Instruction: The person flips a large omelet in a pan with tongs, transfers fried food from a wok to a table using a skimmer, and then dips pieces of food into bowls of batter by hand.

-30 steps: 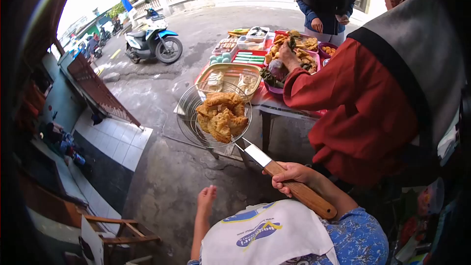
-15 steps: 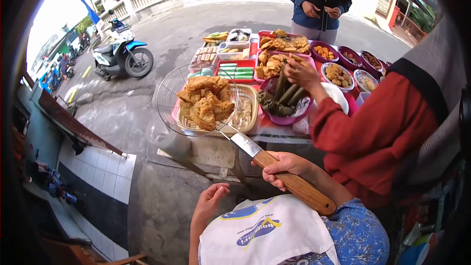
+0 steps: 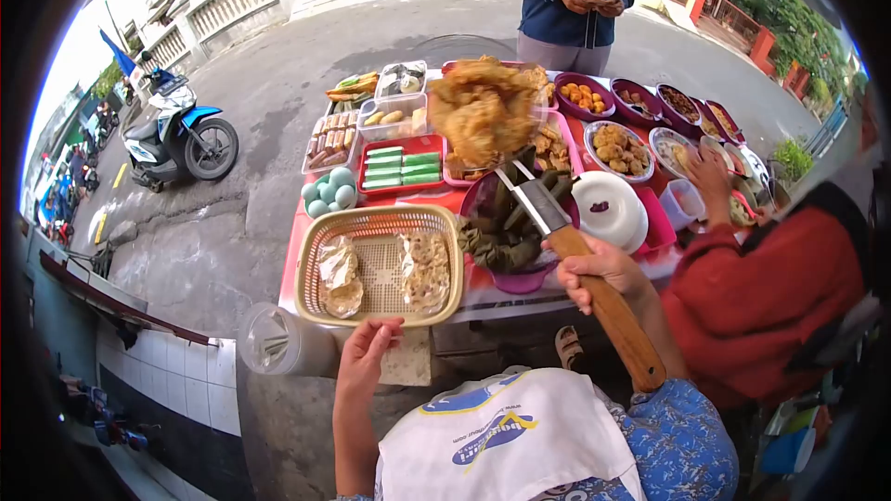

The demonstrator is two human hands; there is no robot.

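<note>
My right hand [image 3: 605, 271] is wrapped round the wooden handle of a wire skimmer [image 3: 541, 207], held out over the stall table. Golden fried pieces [image 3: 484, 113], blurred by motion, sit in its bowl above the pink trays. My left hand [image 3: 368, 349] holds nothing, its fingers apart at the front rim of a beige plastic basket [image 3: 375, 264]. Inside that basket lie two flat pieces in clear plastic [image 3: 424, 269]. Under the skimmer, a purple bowl holds leaf-wrapped rolls [image 3: 501, 234].
A co-worker in a red top [image 3: 761, 292] reaches over bowls at the right. Someone in a blue jacket [image 3: 548, 23] stands across the table. Around the basket are bluish eggs [image 3: 331, 193], a red tray [image 3: 376, 189], a white plate [image 3: 624, 213] and a plastic tub [image 3: 283, 343].
The skimmer with the fried pieces has swung right and away from me, uncovering the basket. My left hand has moved left to its rim. The co-worker's hand has left the leaf-wrapped rolls.
</note>
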